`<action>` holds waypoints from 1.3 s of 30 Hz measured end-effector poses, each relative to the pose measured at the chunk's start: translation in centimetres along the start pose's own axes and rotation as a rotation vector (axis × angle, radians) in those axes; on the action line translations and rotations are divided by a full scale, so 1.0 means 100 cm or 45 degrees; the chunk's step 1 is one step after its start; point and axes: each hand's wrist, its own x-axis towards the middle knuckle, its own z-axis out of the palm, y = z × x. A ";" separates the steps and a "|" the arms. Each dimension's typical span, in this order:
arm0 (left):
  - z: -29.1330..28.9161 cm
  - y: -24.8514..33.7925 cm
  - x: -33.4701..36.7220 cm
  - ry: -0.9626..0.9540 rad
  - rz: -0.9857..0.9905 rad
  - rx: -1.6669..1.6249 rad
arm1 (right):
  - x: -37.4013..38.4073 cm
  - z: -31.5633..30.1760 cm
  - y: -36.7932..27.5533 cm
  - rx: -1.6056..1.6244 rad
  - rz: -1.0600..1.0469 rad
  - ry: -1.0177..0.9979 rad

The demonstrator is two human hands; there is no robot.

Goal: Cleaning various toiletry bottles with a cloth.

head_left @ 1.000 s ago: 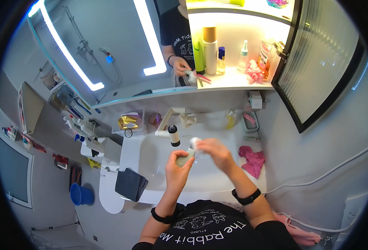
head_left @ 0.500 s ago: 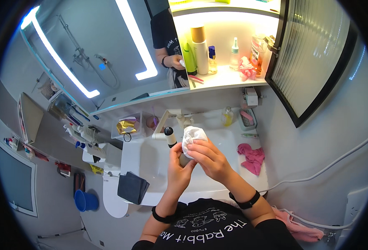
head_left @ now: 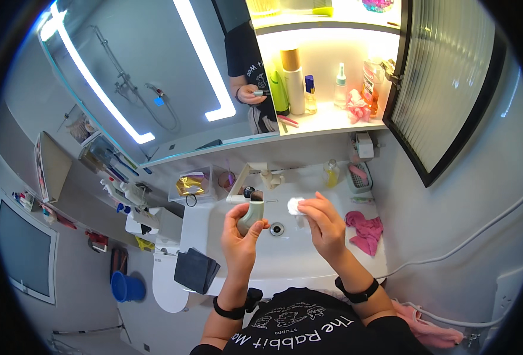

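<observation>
My left hand (head_left: 239, 241) is wrapped round a pale grey-green, tube-like object (head_left: 252, 214) with a dark end facing up, above the left part of the sink. What kind of thing it is, I cannot make out. A crumpled white tissue (head_left: 295, 206) is pinched between the fingers and thumb of my right hand (head_left: 326, 228), a short way to the right and apart from that object. Below both hands lies the white sink (head_left: 291, 257) with its round drain (head_left: 277, 229). The beige faucet (head_left: 252, 168) stands behind, partly hidden by the held object.
An open cabinet (head_left: 326, 127) with bottles is above right, its ribbed glass door (head_left: 445, 83) swung out. On the sink's right lie a pink cloth (head_left: 365, 232) and a soap basket (head_left: 359, 177). A clear box (head_left: 191, 184) stands left; dark folded sheets (head_left: 196, 271) overlap the front-left edge.
The white tissue has come off the top of the pale object, uncovering its dark end. My right hand has moved right with the tissue, and my left hand slightly left; the hands are now apart.
</observation>
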 end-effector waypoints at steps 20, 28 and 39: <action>0.007 -0.022 -0.007 -0.055 -0.400 -0.609 | -0.010 0.061 -0.001 0.261 -0.074 -0.288; 0.023 -0.011 -0.006 -0.343 -0.431 -0.477 | 0.012 0.031 0.033 0.223 0.390 -0.041; 0.013 -0.022 0.008 0.052 -0.201 -0.444 | -0.005 0.049 -0.035 0.241 0.111 -0.122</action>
